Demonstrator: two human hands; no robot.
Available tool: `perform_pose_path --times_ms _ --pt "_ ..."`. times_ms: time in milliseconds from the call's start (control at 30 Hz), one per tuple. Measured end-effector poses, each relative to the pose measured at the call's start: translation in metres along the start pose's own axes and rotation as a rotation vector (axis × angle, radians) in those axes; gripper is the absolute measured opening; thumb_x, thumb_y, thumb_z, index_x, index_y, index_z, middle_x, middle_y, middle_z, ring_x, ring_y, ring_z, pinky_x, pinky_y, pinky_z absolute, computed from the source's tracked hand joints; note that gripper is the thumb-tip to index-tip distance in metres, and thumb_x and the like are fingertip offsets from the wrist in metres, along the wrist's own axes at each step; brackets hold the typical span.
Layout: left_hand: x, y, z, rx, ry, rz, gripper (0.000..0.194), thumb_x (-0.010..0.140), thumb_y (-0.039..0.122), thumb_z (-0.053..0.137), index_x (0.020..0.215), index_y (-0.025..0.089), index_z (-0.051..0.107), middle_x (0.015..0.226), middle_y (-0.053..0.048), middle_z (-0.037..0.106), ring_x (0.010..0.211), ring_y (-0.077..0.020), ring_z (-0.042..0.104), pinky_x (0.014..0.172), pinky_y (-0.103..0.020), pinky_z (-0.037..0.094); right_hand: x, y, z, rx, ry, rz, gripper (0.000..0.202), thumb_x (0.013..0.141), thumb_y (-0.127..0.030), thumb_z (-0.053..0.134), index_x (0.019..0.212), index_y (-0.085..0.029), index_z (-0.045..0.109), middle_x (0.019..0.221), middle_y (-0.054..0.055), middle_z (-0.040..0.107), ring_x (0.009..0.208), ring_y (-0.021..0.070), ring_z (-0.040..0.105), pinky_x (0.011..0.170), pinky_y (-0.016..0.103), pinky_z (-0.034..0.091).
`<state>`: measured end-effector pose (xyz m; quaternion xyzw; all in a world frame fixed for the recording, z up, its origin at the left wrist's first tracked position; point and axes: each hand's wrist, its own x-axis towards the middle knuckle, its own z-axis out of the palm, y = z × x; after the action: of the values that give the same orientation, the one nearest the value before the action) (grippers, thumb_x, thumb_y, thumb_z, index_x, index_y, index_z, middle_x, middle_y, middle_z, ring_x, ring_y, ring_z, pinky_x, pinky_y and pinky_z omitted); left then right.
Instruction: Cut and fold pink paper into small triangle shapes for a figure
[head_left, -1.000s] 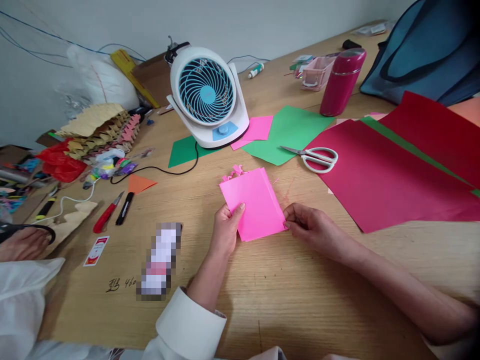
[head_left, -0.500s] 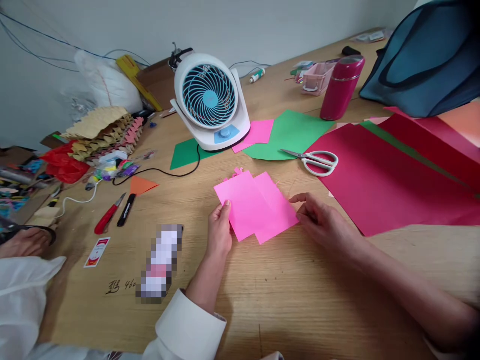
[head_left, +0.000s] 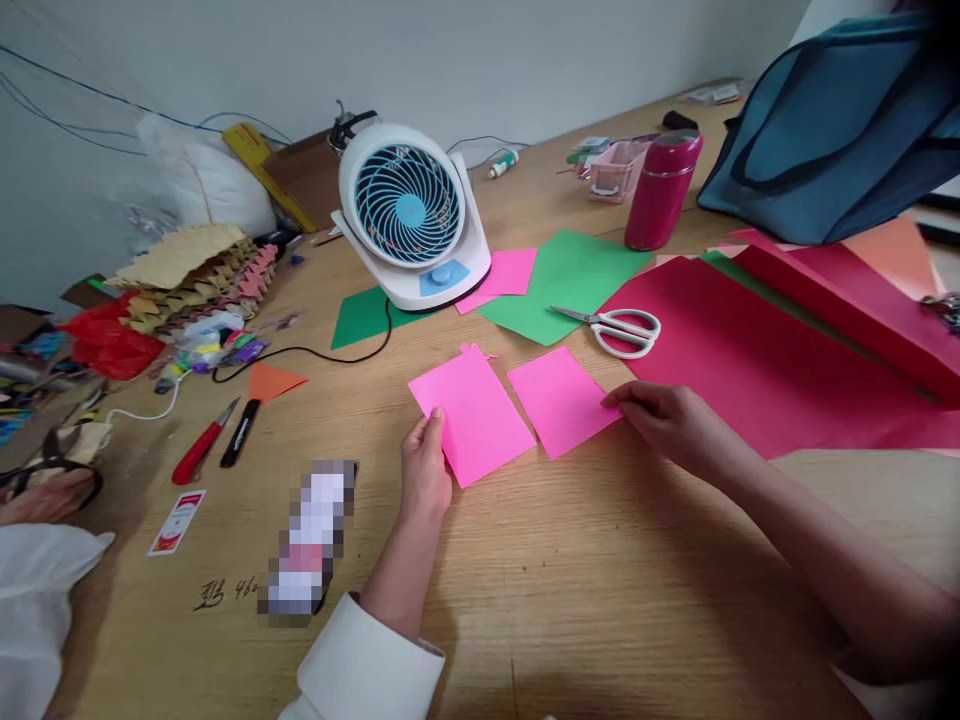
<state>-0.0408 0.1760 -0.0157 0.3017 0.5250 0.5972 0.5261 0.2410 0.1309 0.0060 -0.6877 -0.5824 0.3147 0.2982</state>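
Observation:
My left hand (head_left: 427,468) holds a pink paper piece (head_left: 480,425) by its left edge, thumb on top. Small pink scraps (head_left: 471,352) show at that piece's far edge. A second pink piece (head_left: 561,402) lies to the right, apart from the first, its right corner pinched between the thumb and finger of my right hand (head_left: 652,412). Beyond my right hand, white-handled scissors (head_left: 628,332) rest with their blades over green paper (head_left: 570,275) and their handles over large dark-pink paper (head_left: 750,350).
A white fan (head_left: 409,215) stands behind the papers, with a pink bottle (head_left: 664,190) and blue bag (head_left: 832,140) at the back right. At left are a red knife (head_left: 199,452), a black cutter (head_left: 240,432), a blurred-out phone (head_left: 309,540) and another person's hand (head_left: 52,497).
The two pink pieces, which overlapped before, now lie apart. My right hand has drawn its piece away to the right and a little farther off. The view has shifted slightly.

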Motion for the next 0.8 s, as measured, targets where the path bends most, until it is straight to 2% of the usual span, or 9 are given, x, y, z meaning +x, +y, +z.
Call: perform_pose_path --times_ms 133,267,367,500,600,700,800 --pt "0.000 0.000 -0.001 -0.003 -0.029 0.003 0.041 0.066 0.045 0.083 0.089 0.013 0.072 0.087 -0.005 0.076 0.074 -0.0141 0.068 0.070 -0.024 0.052 0.005 0.008 -0.001 0.096 0.063 0.076 0.031 0.084 -0.037 0.050 0.096 -0.020 0.074 0.049 -0.005 0.039 0.045 0.0116 0.032 0.046 0.026 0.023" --pt "-0.001 0.001 0.000 0.019 -0.020 0.014 0.040 0.066 0.045 0.083 0.088 0.013 0.072 0.087 -0.005 0.076 0.075 -0.0151 0.068 0.069 -0.024 0.051 0.011 0.018 0.001 0.186 0.145 0.087 0.036 0.084 -0.037 0.052 0.106 -0.017 0.073 0.055 -0.003 0.048 0.047 0.0121 0.038 0.047 0.026 0.027" --pt "-0.001 0.002 0.001 0.015 -0.023 0.006 0.042 0.065 0.045 0.084 0.089 0.013 0.071 0.086 -0.005 0.075 0.074 -0.0144 0.068 0.069 -0.024 0.051 0.011 0.018 0.001 0.179 0.153 0.085 0.039 0.084 -0.040 0.054 0.111 -0.018 0.073 0.058 -0.002 0.053 0.049 0.0132 0.042 0.047 0.026 0.029" --pt "-0.002 0.002 0.003 0.006 -0.012 -0.017 0.044 0.062 0.046 0.085 0.087 0.012 0.071 0.084 -0.005 0.075 0.072 -0.0140 0.068 0.069 -0.024 0.052 0.007 0.012 0.002 0.019 0.157 0.032 0.040 0.085 -0.039 0.054 0.113 -0.017 0.072 0.065 0.002 0.063 0.052 0.0152 0.050 0.051 0.028 0.037" --pt "-0.004 0.002 0.004 -0.002 -0.024 -0.035 0.047 0.060 0.045 0.087 0.089 0.012 0.072 0.087 -0.006 0.076 0.073 -0.0147 0.068 0.070 -0.025 0.052 0.005 0.013 0.007 -0.139 0.210 -0.132 0.038 0.087 -0.031 0.051 0.115 -0.015 0.070 0.086 0.008 0.069 0.061 0.0174 0.059 0.060 0.031 0.046" --pt "-0.005 0.001 0.006 -0.014 -0.051 -0.044 0.047 0.059 0.045 0.087 0.089 0.012 0.073 0.089 -0.007 0.077 0.076 -0.0158 0.069 0.072 -0.025 0.052 0.003 0.016 0.013 -0.289 0.228 -0.254 0.038 0.089 -0.026 0.048 0.118 -0.012 0.068 0.103 0.014 0.066 0.072 0.0207 0.064 0.063 0.034 0.049" --pt "-0.007 0.000 0.007 -0.018 -0.086 -0.052 0.046 0.061 0.045 0.086 0.090 0.013 0.073 0.090 -0.007 0.077 0.077 -0.0159 0.069 0.073 -0.025 0.052 0.000 0.014 0.014 -0.427 0.213 -0.265 0.038 0.090 -0.024 0.048 0.122 -0.012 0.066 0.114 0.016 0.062 0.079 0.0240 0.066 0.059 0.035 0.051"
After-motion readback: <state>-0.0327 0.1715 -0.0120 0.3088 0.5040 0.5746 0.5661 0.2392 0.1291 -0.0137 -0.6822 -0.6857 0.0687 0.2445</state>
